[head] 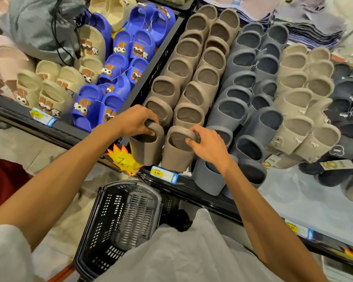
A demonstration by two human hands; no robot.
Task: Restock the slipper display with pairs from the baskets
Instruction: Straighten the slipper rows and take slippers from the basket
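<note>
Here left hand [136, 123], right hand [209, 146] grip two slippers [148, 152] [176, 158].

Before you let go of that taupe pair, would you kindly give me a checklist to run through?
1. Left hand grips the left-hand taupe foam slipper by its band: ok.
2. Right hand grips the right-hand taupe foam slipper likewise: ok.
3. Colour matches the taupe slipper rows behind: ok.
4. Both sit side by side at the rows' front: ok.
5. More pairs in the black plastic basket: cannot tell, partly hidden.

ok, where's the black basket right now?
Head view, lower centre: the black basket sits below the shelf edge, directly under the front pair of brown slippers.
</note>
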